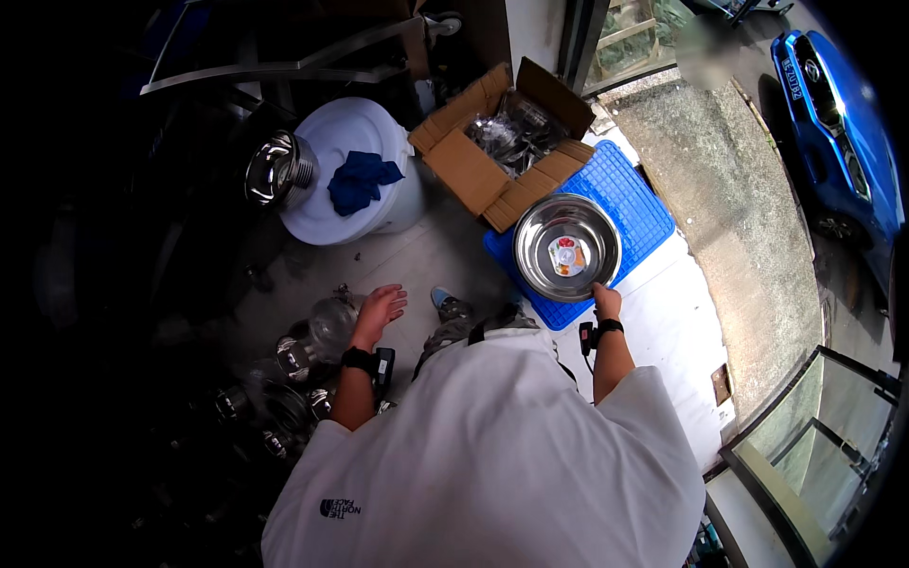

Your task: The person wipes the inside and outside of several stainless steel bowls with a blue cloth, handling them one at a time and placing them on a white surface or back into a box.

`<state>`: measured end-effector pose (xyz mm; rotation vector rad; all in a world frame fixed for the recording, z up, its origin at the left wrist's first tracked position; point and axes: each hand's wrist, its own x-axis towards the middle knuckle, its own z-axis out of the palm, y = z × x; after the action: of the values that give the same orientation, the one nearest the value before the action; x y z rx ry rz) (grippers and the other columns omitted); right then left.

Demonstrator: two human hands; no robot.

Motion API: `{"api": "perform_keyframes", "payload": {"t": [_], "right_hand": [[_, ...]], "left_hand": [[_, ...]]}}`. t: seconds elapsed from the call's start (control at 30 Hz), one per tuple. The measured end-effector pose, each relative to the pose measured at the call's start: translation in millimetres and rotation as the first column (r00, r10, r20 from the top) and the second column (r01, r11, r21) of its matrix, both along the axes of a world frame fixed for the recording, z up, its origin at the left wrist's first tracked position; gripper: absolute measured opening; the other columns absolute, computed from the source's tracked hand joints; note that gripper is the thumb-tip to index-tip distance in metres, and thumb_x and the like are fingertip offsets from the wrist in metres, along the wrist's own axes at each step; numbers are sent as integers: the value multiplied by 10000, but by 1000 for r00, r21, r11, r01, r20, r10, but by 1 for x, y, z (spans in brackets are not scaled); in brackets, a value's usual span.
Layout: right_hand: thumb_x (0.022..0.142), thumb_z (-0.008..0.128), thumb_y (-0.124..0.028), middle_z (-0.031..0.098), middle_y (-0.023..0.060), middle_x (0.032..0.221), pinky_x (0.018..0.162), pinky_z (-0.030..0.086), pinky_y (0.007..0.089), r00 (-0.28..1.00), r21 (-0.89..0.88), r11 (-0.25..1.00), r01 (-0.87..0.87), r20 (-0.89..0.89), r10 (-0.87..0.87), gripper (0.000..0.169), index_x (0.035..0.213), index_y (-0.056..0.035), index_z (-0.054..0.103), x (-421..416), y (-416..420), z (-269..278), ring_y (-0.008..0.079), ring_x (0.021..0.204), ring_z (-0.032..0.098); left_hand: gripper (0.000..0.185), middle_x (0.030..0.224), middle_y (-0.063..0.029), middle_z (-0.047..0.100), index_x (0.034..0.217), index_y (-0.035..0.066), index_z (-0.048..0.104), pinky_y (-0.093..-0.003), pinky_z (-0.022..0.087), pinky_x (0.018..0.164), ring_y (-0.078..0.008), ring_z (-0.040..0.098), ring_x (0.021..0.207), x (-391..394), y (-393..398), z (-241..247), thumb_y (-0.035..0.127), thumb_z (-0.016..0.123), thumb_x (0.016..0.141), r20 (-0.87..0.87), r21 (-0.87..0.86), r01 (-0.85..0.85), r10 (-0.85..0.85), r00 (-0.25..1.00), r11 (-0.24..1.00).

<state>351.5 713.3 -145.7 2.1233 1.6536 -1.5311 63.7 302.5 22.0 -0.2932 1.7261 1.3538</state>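
My right hand (606, 301) grips the near rim of a round stainless steel basin (529, 245), which is over a blue plastic grid mat (628, 206). A round printed label (568, 256) lies on the basin's bottom. To the left, my left hand (379, 312) is in the air with its fingers apart and nothing in it. Beyond the basin stands an opened cardboard box (465, 170) with shiny, plastic-wrapped metal items (508, 135) inside. Whether the basin rests on the mat or is tipped up slightly, I cannot tell.
A white lidded plastic barrel (355, 121) bears stacked steel bowls (273, 170) and a dark blue cloth (362, 182). Several wrapped metal wares (298, 355) crowd the floor at my left. A glass door (802, 454) is at right, with a blue car (838, 128) outside.
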Motion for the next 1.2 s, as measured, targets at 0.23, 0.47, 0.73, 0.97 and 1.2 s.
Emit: {"api": "perform_keyframes", "payload": {"t": [0.23,0.47,0.73,0.97,1.2], "right_hand": [[701,614,-100,538,39,606,520,433,254,910,57,989,136,-402,-102,157,599,-10,535,-9,21,82,120,526,501],[755,592,-77,420,-39,521,389,239,213,778,-35,985,-168,-618,111,233,576,-107,447,-94,9,163,51,408,337],[739,580,-60,446,-52,579,473,337,202,539,-61,767,-639,-746,390,74,667,-59,567,-305,-143,206,53,494,393],[795,600,-104,584,1,753,667,489,252,246,-46,326,-944,-756,606,63,783,-42,596,-430,-272,186,103,652,555],[738,728,-349,607,152,1118,841,465,333,-34,359,87,-929,-316,948,544,1145,-28,565,-539,-313,125,281,1014,589]], "left_hand": [[323,1129,-83,593,1171,65,531,-298,457,821,-188,572,1016,-2,17,-3,260,514,914,14,86,6,-7,1000,996],[560,1309,-119,442,1376,85,318,-371,433,905,-235,496,1131,-20,24,23,375,493,929,-32,203,94,-89,996,975],[703,1343,-82,399,1408,138,227,-425,467,879,-233,488,1151,-64,-68,51,499,521,881,28,560,-213,239,971,801],[338,1074,-63,613,1132,61,554,-324,452,874,-168,589,971,-78,-203,10,270,512,869,165,590,-638,699,696,496],[345,1054,-80,608,1101,48,543,-368,462,863,-208,583,980,-62,-256,-11,237,511,814,144,444,-857,923,358,262]]}}
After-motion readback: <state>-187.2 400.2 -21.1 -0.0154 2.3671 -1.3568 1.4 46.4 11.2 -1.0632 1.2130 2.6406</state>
